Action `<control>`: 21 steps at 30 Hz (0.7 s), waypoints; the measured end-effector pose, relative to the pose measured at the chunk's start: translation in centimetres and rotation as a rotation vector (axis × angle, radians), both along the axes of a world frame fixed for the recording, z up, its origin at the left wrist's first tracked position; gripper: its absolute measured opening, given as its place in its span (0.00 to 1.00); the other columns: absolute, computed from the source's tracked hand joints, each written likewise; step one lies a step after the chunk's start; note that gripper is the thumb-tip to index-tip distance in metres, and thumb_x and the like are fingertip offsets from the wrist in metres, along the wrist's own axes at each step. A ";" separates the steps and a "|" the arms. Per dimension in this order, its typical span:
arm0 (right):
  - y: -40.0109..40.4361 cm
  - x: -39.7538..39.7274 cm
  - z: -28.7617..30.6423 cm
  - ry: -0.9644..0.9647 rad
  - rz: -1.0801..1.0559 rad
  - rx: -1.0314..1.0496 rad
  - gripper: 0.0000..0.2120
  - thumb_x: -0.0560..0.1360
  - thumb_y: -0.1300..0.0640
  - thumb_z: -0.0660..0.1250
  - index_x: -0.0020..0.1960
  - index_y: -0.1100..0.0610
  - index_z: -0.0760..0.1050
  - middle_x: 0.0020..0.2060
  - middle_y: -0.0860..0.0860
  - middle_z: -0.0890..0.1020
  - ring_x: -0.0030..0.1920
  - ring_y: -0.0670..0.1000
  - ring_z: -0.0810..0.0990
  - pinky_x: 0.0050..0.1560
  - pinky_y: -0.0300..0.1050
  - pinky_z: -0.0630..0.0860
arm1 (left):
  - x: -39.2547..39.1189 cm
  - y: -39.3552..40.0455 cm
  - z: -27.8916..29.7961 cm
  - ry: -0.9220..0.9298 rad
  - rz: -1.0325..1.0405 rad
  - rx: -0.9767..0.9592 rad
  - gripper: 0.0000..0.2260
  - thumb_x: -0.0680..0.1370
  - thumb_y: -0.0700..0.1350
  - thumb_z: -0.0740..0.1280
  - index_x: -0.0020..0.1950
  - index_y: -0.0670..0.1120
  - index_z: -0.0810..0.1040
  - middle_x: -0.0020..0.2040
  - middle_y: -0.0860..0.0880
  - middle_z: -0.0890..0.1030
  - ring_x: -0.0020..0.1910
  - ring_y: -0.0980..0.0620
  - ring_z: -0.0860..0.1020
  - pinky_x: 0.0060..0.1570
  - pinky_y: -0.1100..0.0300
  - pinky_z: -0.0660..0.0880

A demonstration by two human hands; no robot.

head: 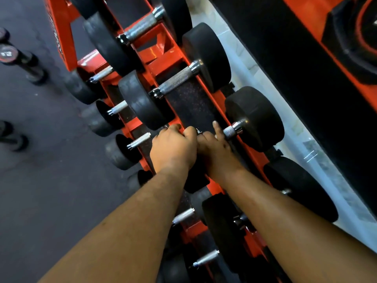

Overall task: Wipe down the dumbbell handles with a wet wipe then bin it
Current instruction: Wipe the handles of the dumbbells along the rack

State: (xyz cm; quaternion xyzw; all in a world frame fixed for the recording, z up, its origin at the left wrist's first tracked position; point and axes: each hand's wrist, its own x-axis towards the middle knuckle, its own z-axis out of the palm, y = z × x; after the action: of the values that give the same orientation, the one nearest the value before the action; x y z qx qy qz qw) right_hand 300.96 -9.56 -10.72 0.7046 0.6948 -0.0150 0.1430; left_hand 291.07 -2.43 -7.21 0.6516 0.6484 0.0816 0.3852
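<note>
A black round-headed dumbbell lies on the top tier of the orange rack (163, 43); its knurled steel handle (230, 131) runs diagonally to the far head (255, 119). Both my hands are on this handle, side by side. My left hand (173, 146) curls its fingers over the near part. My right hand (214, 144) wraps the middle, index finger sticking out straight. A tiny white scrap (197, 131) shows between the hands; whether it is the wet wipe I cannot tell. The near head (195, 180) is mostly hidden under my wrists.
Another dumbbell (177, 82) lies just beyond on the same tier, more further up. A lower tier holds several smaller dumbbells (140, 139). Loose dumbbells (12, 56) stand on the dark floor at left. A white ledge (306, 139) and black-orange equipment (346, 48) border the right.
</note>
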 end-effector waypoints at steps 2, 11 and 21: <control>-2.5 0.1 -0.4 -0.016 0.010 0.092 0.25 0.74 0.59 0.61 0.71 0.58 0.70 0.61 0.55 0.77 0.66 0.60 0.71 0.73 0.66 0.64 | 0.0 0.0 0.0 0.000 -0.003 0.019 0.16 0.75 0.59 0.56 0.48 0.52 0.80 0.49 0.49 0.81 0.55 0.44 0.77 0.49 0.50 0.74; 1.7 0.1 0.6 0.107 -0.039 -0.133 0.18 0.77 0.55 0.54 0.63 0.53 0.76 0.47 0.49 0.80 0.55 0.55 0.76 0.77 0.66 0.40 | 0.2 -0.2 0.6 0.001 0.006 0.025 0.13 0.76 0.56 0.57 0.44 0.53 0.79 0.44 0.51 0.80 0.50 0.45 0.77 0.45 0.52 0.69; -3.7 0.5 0.0 0.017 -0.008 -0.050 0.29 0.78 0.55 0.58 0.78 0.55 0.60 0.71 0.52 0.70 0.75 0.58 0.64 0.76 0.70 0.49 | 0.2 -0.2 0.5 0.013 0.009 0.028 0.14 0.77 0.57 0.57 0.46 0.53 0.80 0.45 0.50 0.81 0.50 0.45 0.77 0.45 0.52 0.70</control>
State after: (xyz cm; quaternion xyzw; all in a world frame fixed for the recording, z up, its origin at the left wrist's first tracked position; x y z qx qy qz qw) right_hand 301.50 -13.27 -10.75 0.7035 0.6925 -0.0389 0.1547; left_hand 291.22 -2.63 -6.67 0.6545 0.6526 0.0881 0.3715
